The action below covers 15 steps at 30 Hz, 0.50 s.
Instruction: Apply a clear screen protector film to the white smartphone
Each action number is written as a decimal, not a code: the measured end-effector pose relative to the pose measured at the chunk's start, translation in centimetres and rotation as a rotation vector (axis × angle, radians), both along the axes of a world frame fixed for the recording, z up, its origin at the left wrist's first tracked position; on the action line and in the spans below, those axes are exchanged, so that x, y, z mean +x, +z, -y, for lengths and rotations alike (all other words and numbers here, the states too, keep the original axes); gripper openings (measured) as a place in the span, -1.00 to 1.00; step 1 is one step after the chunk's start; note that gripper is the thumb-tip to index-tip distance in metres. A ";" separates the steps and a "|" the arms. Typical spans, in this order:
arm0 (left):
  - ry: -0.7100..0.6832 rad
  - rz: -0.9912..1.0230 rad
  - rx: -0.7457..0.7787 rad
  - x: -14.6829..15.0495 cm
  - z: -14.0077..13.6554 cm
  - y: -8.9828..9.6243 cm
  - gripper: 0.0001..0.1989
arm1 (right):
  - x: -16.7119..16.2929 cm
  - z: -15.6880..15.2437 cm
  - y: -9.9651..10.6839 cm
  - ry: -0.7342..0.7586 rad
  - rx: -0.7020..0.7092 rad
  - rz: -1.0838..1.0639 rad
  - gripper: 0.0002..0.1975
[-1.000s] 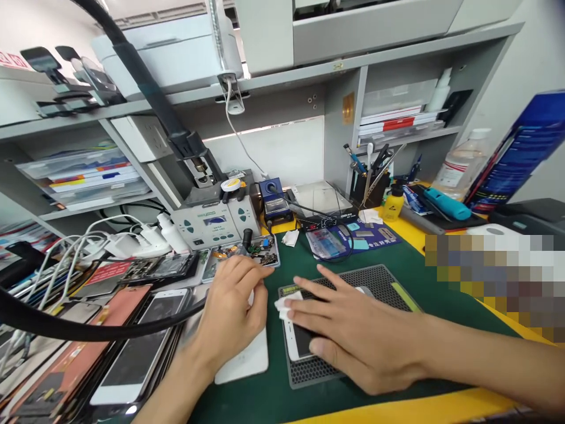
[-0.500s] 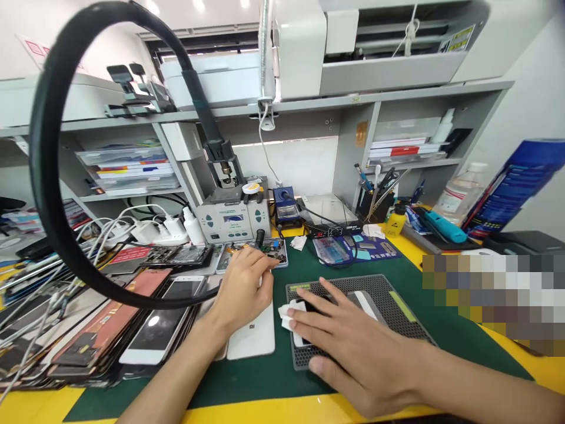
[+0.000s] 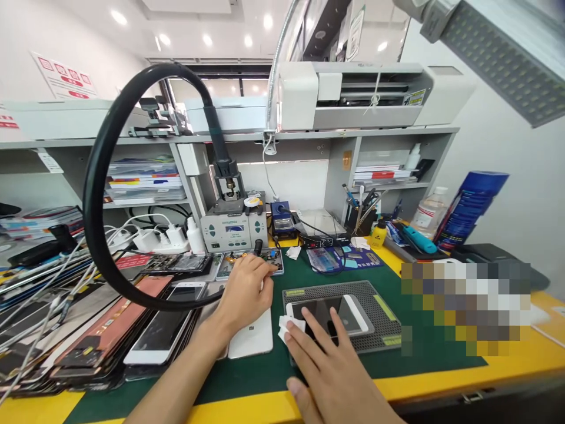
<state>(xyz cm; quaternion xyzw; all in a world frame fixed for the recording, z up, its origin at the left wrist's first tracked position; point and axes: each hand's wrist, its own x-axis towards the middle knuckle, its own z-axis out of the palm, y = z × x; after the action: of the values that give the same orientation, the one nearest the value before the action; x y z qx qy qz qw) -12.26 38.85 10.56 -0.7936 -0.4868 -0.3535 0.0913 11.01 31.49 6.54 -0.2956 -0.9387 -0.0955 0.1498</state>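
Observation:
My right hand [image 3: 329, 371] is spread over the near left part of a white-framed phone [image 3: 326, 313]. Under its fingertips lies a folded white tissue [image 3: 289, 328], at the phone's left end. That phone rests on a grey honeycomb-patterned pad [image 3: 379, 330]. My left hand [image 3: 248, 291] is closed and bent at the wrist, just in front of a parts tray [image 3: 220, 272]. Its fingertips point away and down, so whatever they hold is hidden. Beneath this hand lies a white phone back cover [image 3: 251, 338] with a "MI" mark.
Stacked phones and screens [image 3: 110, 330] crowd the left side. A black hose [image 3: 95, 206] loops above them from a hot-air station [image 3: 233, 229]. Behind the pad stand a soldering iron holder [image 3: 282, 218] and a yellow bottle [image 3: 378, 234]. A blurred patch covers the right.
The view has tilted up and drawn back. My right hand has slid down and left over the phone, uncovering more of its screen. My left hand keeps its pose by the tray.

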 end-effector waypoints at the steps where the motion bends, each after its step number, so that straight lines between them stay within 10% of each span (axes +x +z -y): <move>1: -0.003 -0.002 0.003 0.0 0.1 0.0 -0.72 | 0.0 0.0 -0.2 -0.012 0.028 -0.009 -0.50; 8: -0.018 -0.024 -0.003 -0.2 0.2 0.0 -0.72 | 1.9 0.0 -1.8 -0.149 0.276 -0.055 -0.49; 15: -0.124 -0.080 -0.066 0.2 0.2 -0.7 -0.70 | 1.4 0.6 -2.4 -0.168 0.223 -0.042 -0.51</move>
<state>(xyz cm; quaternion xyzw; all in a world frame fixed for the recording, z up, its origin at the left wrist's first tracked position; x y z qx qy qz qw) -12.08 38.62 9.81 -0.8384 -0.4438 -0.3101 0.0627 12.39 30.91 4.16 -0.3568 -0.8908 -0.2052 0.1927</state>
